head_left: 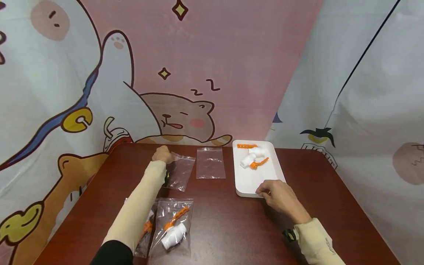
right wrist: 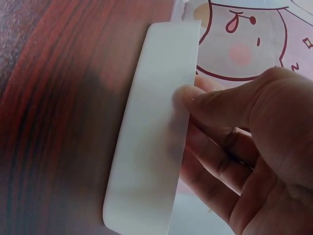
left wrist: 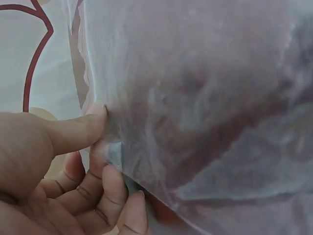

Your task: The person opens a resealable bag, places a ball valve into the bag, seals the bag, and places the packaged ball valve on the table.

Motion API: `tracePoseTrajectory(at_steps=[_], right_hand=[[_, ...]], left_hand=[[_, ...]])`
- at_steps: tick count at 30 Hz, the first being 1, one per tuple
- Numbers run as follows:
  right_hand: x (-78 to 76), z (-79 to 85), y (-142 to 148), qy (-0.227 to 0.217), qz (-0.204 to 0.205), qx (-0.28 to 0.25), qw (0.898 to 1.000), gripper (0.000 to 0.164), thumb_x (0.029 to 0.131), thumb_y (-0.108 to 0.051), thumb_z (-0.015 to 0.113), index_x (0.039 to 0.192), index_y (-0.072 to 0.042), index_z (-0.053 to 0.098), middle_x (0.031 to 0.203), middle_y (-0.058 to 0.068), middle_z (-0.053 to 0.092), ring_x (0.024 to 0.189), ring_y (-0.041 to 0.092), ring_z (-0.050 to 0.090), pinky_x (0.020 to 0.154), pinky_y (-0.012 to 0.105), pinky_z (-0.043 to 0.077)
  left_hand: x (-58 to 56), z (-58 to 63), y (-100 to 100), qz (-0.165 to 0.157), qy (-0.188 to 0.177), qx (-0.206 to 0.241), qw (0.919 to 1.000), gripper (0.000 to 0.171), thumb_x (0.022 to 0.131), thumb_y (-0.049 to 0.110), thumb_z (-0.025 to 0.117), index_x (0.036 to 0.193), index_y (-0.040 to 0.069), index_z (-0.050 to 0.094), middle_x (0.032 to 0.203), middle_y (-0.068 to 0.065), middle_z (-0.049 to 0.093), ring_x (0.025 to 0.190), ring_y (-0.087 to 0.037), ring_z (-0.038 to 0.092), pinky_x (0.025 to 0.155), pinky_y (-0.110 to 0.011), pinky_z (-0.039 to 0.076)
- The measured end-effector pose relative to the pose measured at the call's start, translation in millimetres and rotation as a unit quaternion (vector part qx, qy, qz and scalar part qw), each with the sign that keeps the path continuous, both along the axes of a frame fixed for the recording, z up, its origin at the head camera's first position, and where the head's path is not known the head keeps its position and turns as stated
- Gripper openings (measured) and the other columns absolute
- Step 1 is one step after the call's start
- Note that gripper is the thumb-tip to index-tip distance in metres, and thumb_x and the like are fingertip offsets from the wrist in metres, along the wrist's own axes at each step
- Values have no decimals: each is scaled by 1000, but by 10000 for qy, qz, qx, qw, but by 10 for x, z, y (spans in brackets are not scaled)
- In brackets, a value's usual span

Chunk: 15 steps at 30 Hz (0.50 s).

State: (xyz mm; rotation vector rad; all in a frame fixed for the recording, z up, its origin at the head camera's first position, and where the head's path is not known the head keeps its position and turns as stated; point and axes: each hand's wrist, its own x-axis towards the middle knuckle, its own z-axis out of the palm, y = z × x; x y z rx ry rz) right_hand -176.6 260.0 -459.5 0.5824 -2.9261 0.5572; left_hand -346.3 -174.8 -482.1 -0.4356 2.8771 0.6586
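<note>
At the far left of the table my left hand (head_left: 163,154) pinches the edge of a clear zip bag (head_left: 180,171). In the left wrist view the thumb and fingers grip the bag film (left wrist: 195,122) at its corner. My right hand (head_left: 278,195) holds the near rim of a white tray (head_left: 245,184), thumb outside and fingers inside in the right wrist view. On the tray lie white plastic pipe fittings (head_left: 257,152), an orange handle piece (head_left: 261,163) and an orange strip with holes (head_left: 246,146).
Another flat zip bag (head_left: 210,163) lies between the left hand and the tray. Nearer on the left, a zip bag (head_left: 172,209) holds a white fitting (head_left: 173,235) and an orange handle (head_left: 177,218). A similar filled bag (head_left: 145,235) is partly hidden under the left forearm. A printed curtain hangs behind the table.
</note>
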Motion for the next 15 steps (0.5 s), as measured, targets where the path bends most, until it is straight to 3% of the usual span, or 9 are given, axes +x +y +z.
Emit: tracePoseTrajectory(at_steps=[4, 8, 11, 15], right_hand=[[-2, -1, -6, -39, 6, 12, 10000, 18, 84, -4, 78, 86, -22, 80, 83, -12, 74, 76, 7, 64, 68, 33, 52], [0, 6, -6, -71, -19, 18, 10000, 18, 84, -4, 79, 86, -21, 80, 83, -11, 74, 75, 7, 63, 68, 33, 52], [0, 7, -8, -94, -26, 8, 10000, 17, 84, -4, 79, 86, -21, 80, 83, -11, 74, 75, 7, 63, 68, 34, 52], [6, -2, -16, -78, -1, -26, 10000, 17, 84, -4, 79, 86, -22, 80, 82, -11, 74, 75, 7, 64, 68, 33, 52]], left_hand=[[34, 18, -30, 0, 255, 226, 9994, 27, 91, 25, 74, 102, 0, 74, 112, -19, 72, 89, -30, 65, 80, -48, 56], [74, 61, -46, -50, 539, 650, 9964, 20, 87, 22, 80, 78, 7, 70, 91, -12, 69, 77, -25, 60, 70, -41, 53], [118, 99, -59, -128, 825, 901, 9924, 17, 89, 16, 73, 76, 7, 66, 88, -12, 67, 78, -24, 58, 70, -38, 50], [178, 142, -77, -290, 1164, 1106, 9866, 15, 89, 11, 62, 88, 3, 75, 101, -18, 71, 86, -26, 58, 74, -38, 50]])
